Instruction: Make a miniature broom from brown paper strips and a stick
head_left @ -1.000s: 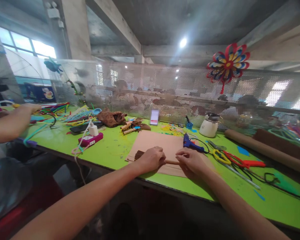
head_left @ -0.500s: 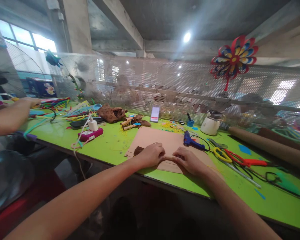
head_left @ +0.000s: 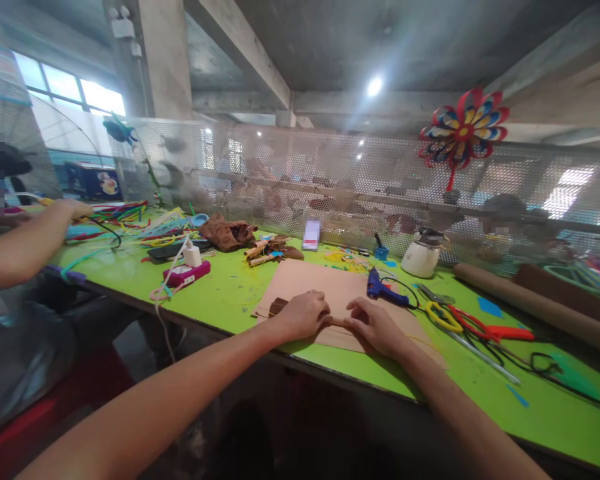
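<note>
Slim tan strip [head_left: 338, 321], roughly level, over flat pale-brown sheets [head_left: 310, 277]; dark-brown ridged piece [head_left: 279, 306] on sheets' left side.

A ceiling lamp [head_left: 375, 86] is flaring, daylight is glaring through left-hand windows [head_left: 61, 81], darkness is pooling beneath the green table [head_left: 225, 293], and outer edges are stretching, blurring.

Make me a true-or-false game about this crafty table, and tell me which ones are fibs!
1. The tabletop is green. True.
2. The glue gun is yellow. False: it is blue.
3. The left hand and right hand are both over the tan paper. True.
4. The white pot is left of the phone. False: it is to the right.
5. A narrow tan strip shows between the two hands. True.
6. The flower-shaped decoration lies on the table. False: it is up high by the mesh screen.
</note>
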Demonstrator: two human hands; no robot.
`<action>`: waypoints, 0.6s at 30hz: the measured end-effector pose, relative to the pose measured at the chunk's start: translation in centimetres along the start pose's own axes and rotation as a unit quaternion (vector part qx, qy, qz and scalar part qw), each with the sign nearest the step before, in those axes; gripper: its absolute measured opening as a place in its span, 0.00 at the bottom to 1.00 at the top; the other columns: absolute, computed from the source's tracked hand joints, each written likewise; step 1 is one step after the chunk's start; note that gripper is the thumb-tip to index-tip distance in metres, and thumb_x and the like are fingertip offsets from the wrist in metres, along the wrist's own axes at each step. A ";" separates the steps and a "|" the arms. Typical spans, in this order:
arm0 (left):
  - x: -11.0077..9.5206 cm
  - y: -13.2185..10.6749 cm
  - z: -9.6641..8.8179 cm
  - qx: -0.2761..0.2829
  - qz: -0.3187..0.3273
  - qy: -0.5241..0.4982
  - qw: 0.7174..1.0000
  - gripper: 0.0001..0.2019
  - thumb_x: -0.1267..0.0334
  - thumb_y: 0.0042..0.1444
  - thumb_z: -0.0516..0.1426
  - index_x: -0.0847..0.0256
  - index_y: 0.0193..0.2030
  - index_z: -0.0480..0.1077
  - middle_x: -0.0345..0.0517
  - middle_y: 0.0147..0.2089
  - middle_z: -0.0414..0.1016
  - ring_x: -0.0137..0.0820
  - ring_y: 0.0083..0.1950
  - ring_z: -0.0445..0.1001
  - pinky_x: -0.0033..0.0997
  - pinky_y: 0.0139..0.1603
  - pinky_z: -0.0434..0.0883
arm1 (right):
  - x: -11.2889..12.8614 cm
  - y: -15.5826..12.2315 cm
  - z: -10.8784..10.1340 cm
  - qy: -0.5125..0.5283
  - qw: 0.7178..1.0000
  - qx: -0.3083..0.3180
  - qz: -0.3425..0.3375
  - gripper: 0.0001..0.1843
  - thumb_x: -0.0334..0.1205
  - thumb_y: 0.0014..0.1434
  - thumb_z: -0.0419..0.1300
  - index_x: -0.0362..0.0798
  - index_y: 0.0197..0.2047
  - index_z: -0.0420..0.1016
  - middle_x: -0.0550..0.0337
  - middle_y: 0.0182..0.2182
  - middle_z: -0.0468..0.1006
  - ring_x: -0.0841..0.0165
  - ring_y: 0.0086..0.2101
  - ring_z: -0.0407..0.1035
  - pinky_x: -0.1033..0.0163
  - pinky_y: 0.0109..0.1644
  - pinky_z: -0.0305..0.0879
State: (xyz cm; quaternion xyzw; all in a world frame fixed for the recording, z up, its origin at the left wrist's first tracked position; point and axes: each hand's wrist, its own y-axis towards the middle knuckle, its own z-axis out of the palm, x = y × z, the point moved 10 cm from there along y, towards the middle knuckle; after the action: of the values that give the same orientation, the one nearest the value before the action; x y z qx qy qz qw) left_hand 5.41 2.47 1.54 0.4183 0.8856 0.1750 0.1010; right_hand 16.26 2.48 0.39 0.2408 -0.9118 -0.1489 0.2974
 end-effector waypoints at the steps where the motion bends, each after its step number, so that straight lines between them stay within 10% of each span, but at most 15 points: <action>1: 0.0 -0.1 0.0 -0.001 -0.002 0.002 1.000 0.14 0.59 0.61 0.50 0.62 0.35 0.74 0.47 0.35 0.69 0.33 0.39 0.67 0.30 0.40 0.64 | 0.0 0.0 0.0 -0.001 1.000 -0.003 0.000 0.07 0.38 0.57 0.56 0.45 0.38 0.72 0.57 0.29 0.74 0.67 0.30 0.67 0.63 0.34 0.61; 18: -1.1 0.1 0.0 -0.026 0.016 0.098 0.995 0.13 0.60 0.62 0.48 0.63 0.39 0.71 0.48 0.36 0.69 0.34 0.37 0.67 0.33 0.39 0.63 | -1.0 1.2 0.4 0.024 1.000 0.014 0.004 0.10 0.39 0.55 0.56 0.44 0.29 0.75 0.56 0.28 0.75 0.67 0.31 0.68 0.63 0.37 0.63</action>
State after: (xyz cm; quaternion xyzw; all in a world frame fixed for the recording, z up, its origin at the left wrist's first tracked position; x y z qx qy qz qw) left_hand 6.19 1.68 1.61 0.4105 0.8795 0.2398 0.0223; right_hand 16.27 4.09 0.13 0.2443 -0.9075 -0.1292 0.3164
